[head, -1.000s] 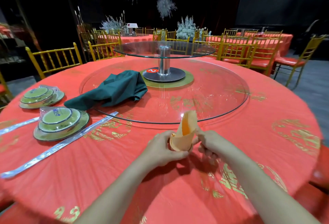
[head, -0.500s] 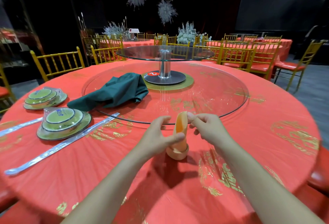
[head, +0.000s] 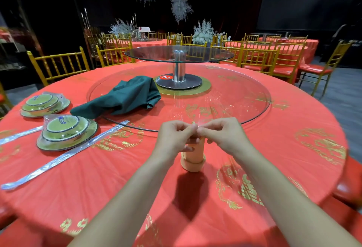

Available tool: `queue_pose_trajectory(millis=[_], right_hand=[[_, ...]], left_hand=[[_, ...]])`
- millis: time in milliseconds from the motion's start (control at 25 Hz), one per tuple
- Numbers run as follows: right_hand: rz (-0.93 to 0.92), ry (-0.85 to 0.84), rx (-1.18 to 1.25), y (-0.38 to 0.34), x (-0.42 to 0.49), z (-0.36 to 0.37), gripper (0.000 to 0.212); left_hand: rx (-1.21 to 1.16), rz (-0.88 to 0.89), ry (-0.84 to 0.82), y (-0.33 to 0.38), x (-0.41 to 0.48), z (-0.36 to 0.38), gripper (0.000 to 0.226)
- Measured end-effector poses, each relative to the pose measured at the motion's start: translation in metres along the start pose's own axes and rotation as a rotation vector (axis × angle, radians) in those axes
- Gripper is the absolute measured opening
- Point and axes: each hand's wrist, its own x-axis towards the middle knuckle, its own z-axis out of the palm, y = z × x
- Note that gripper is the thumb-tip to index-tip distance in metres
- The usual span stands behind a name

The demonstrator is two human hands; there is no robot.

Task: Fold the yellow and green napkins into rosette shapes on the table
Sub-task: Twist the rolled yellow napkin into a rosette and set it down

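Yellow napkin point(head: 193, 161) stands rolled upright, centre frame. My left hand point(head: 172, 139) and right hand point(head: 225, 137) pinch its top, fingers point(head: 207, 132) clamped.

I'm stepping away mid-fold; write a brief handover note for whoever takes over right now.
Hands: the left hand and right hand both pinch the top of the yellow napkin, fingertips meeting.
The yellow napkin is rolled and stands upright on the red tablecloth, with a cuffed band at its base.
The green napkin lies crumpled and unfolded on the glass turntable, one end over its rim.
Done: yellow rolled and stood up.
Left: shape its top into a rosette, then fold the green napkin.
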Motion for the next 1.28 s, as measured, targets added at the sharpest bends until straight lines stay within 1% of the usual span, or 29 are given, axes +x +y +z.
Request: queue_pose_trajectory(millis=[80,160,280,440,520,640,680,760,840,960,1040,1120,1200,1280], right_hand=[[0.013,0.023,-0.035,0.0,0.0,-0.001,0.01],[0.064,0.087,-0.014,0.004,0.0,-0.001,0.017],[0.212,0.209,0.141,0.018,-0.001,-0.011,0.02],[0.38,0.291,0.327,0.043,-0.008,-0.016,0.019],[0.436,0.314,0.377,0.054,-0.012,-0.011,0.019],[0.443,0.291,0.419,0.058,-0.012,-0.006,0.018],[0.431,0.282,0.412,0.055,-0.009,-0.006,0.018],[0.394,0.254,0.325,0.048,-0.001,-0.007,0.019],[0.354,0.223,0.188,0.04,0.007,-0.007,0.022],[0.275,0.199,-0.051,0.028,0.022,-0.009,0.039],[0.253,0.166,-0.211,0.022,0.033,-0.013,0.042],[0.316,0.075,-0.263,0.018,0.039,-0.013,0.036],[0.366,-0.006,-0.206,0.018,0.037,-0.007,0.022],[0.347,0.004,-0.151,0.021,0.035,0.002,0.009]], left_hand=[[0.01,-0.003,0.003,0.0,-0.001,0.002,0.018],[-0.006,-0.027,0.021,-0.001,-0.001,0.001,0.017],[-0.061,-0.076,0.076,-0.009,0.002,-0.012,0.018],[-0.085,-0.155,0.16,-0.031,0.003,-0.033,0.022],[-0.08,-0.206,0.161,-0.041,0.002,-0.035,0.023],[-0.101,-0.256,0.123,-0.045,0.002,-0.027,0.021],[-0.123,-0.249,0.12,-0.042,0.003,-0.024,0.02],[-0.122,-0.215,0.104,-0.035,0.007,-0.017,0.017],[-0.093,-0.176,0.091,-0.027,0.013,-0.008,0.013],[-0.05,-0.146,0.086,-0.017,0.022,0.003,0.014],[-0.047,-0.148,0.08,-0.012,0.028,0.008,0.016],[-0.082,-0.161,0.082,-0.011,0.031,0.011,0.021],[-0.133,-0.182,0.069,-0.011,0.032,0.015,0.024],[-0.127,-0.193,0.052,-0.012,0.031,0.019,0.028]])
